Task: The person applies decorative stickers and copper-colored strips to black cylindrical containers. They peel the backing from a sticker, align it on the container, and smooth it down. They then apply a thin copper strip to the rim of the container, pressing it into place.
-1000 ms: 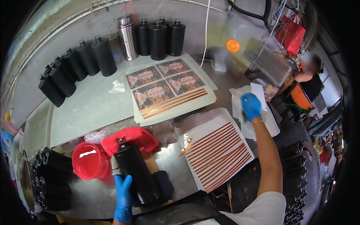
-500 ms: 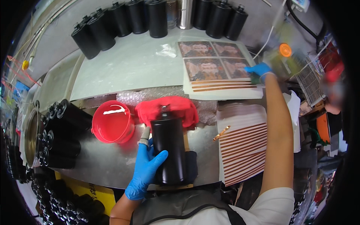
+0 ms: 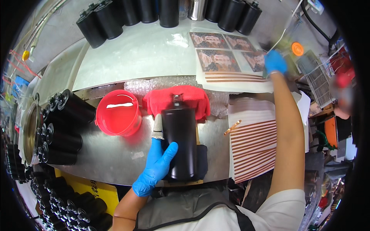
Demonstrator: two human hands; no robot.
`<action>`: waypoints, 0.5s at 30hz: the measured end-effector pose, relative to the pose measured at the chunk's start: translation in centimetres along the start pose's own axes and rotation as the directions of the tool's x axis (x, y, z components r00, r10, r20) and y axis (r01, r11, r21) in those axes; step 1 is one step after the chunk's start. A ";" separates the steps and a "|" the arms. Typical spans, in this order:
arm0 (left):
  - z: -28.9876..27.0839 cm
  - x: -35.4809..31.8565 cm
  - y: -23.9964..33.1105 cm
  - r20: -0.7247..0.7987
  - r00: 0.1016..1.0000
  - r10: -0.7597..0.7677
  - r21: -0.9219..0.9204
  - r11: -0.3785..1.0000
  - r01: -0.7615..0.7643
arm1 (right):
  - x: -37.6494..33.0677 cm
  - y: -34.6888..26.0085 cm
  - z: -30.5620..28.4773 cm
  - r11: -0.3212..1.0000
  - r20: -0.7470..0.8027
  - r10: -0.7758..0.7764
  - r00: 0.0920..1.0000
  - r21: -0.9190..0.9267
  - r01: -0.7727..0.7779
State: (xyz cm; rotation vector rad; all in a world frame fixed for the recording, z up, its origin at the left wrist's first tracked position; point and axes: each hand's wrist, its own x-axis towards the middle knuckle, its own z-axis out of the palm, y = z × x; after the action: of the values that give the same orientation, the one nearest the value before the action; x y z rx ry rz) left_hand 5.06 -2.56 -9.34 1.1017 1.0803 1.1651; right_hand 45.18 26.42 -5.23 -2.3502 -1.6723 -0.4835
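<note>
Steel sheeting forms the workbench (image 3: 108,158) we look down on, with a pale mat (image 3: 135,57) laid across its far half and a strip of bubble wrap (image 3: 154,84) between the two. At the centre we see a black tumbler (image 3: 180,144) lying on its side upon a dark pad (image 3: 200,161), its lid end pointing to 12 o'clock and resting on a red towel (image 3: 175,100). Our left hand (image 3: 158,163), in a blue glove, lies at 8 o'clock of the tumbler; its thumb crosses the tumbler's wall and the fingers curl under its left flank, a loose clasp rather than a full grasp. One fingertip wears a grey cot (image 3: 157,125) that stands just beside the tumbler's upper left edge.

At 10 o'clock of the tumbler stands a red bucket (image 3: 115,127), near but apart. A row of black tumblers (image 3: 135,11) lines the far edge at 12 o'clock; more black tumblers (image 3: 61,127) lie stacked at 9 o'clock. At 3 o'clock lies a sheet of copper-striped decals (image 3: 254,146).

Our right arm extends straight toward 1 o'clock, well apart from the tumbler. Its right hand (image 3: 275,61), also blue-gloved and blurred, rests on the right edge of a sheet of printed picture decals (image 3: 223,54); we cannot tell whether the fingers pinch the sheet or merely press on it. An orange cap (image 3: 297,49) lies just beyond the hand.
</note>
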 end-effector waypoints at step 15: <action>-2.5 -8.4 -3.0 0.044 0.958 0.282 0.461 0.845 -0.270 | -21.0 -10.4 -17.5 0.120 0.067 -0.733 0.677 0.992 0.032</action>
State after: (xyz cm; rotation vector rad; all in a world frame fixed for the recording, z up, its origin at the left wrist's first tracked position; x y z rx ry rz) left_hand 2.29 -10.90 -12.18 1.6665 1.2898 1.1730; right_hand 26.67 5.19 2.64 -0.9755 -1.9313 1.1204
